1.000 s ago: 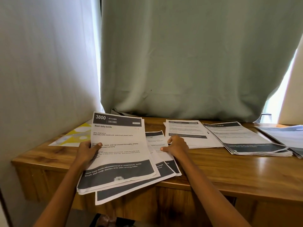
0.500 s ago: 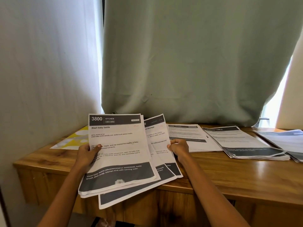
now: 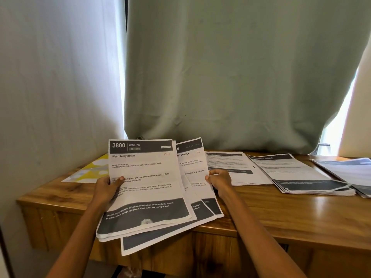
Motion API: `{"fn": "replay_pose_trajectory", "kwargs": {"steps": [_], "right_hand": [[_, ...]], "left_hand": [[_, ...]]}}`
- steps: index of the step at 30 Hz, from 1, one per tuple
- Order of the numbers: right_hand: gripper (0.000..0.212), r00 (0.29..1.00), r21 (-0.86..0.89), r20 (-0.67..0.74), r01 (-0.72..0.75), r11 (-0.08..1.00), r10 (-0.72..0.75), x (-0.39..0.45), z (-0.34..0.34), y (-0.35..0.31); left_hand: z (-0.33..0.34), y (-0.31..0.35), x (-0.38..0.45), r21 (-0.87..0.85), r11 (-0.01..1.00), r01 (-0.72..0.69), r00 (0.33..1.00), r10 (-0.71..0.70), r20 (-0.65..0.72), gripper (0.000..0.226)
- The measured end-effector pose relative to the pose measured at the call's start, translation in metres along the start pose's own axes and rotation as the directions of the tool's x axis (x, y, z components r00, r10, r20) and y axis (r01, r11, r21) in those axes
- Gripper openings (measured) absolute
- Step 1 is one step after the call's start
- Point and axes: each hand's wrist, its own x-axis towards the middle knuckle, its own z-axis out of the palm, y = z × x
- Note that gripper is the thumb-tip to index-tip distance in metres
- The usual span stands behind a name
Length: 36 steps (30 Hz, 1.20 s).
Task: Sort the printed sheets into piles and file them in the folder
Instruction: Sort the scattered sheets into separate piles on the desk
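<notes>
This looks like a room in a home, used as a makeshift desk space. A varnished wooden table (image 3: 261,215) stands against a window covered by a pale green curtain (image 3: 230,77), daylight leaking at its edges, and piles of printed sheets (image 3: 301,173) lie on it.

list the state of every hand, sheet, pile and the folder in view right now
left hand: grips the fanned sheets' left edge
right hand: pinches the rear sheet's right edge
fanned sheets: held up, tilted, splayed
near pile: flat on desk
middle pile: flat, thick, edges uneven
far pile: flat, partly out of frame
yellow folder: flat, closed
</notes>
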Motion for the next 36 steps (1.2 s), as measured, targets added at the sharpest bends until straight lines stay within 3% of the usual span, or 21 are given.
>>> {"fn": "replay_pose_trajectory", "kwargs": {"steps": [3,6,8,11,14,16,18,21,27,36], "right_hand": [[0.009,0.991,-0.06,0.012,0.131,0.99,-0.13,-0.005,0.002,-0.005],[0.005,0.941,0.004,0.177,0.291,0.957,-0.287,-0.014,0.007,-0.014],[0.013,0.907,0.026,0.313,0.288,0.957,-0.282,-0.02,0.012,-0.017],[0.021,0.867,-0.109,0.441,0.308,0.945,-0.232,-0.021,0.017,-0.011],[0.017,0.904,-0.371,0.303,0.402,0.837,-0.3,-0.013,0.015,0.0],[0.015,0.934,-0.563,0.115,0.341,0.753,-0.337,-0.011,0.008,0.001],[0.03,0.954,-0.645,0.04,0.251,0.721,-0.296,-0.012,0.005,0.002],[0.038,0.966,-0.653,0.042,0.22,0.725,-0.255,-0.012,0.008,0.001],[0.035,0.976,-0.59,0.047,0.199,0.783,-0.213,-0.008,0.007,0.001],[0.009,0.986,-0.365,-0.113,0.075,0.928,-0.124,0.003,0.005,0.005]], "left_hand": [[0.001,0.002,-0.003,0.019,1.0,-0.003,1.0,0.003,-0.005,0.027],[0.001,0.001,-0.002,0.003,1.0,-0.002,1.0,0.003,-0.031,0.027],[0.0,-0.001,0.002,-0.01,1.0,-0.006,0.999,0.006,-0.045,0.027],[-0.001,-0.006,0.009,-0.003,1.0,0.005,0.999,-0.006,-0.046,0.025],[-0.004,-0.012,0.014,0.107,0.994,-0.018,1.0,0.02,-0.022,0.004],[-0.007,-0.017,0.02,0.145,0.989,-0.008,1.0,0.011,-0.017,0.009],[-0.01,-0.022,0.025,0.153,0.988,-0.002,1.0,0.005,-0.016,0.012],[-0.01,-0.023,0.027,0.167,0.986,-0.016,1.0,0.019,-0.017,0.009],[-0.01,-0.024,0.027,0.166,0.986,-0.036,0.999,0.039,-0.014,0.008],[-0.008,-0.022,0.024,0.194,0.978,-0.082,0.996,0.086,-0.01,0.016]]}}
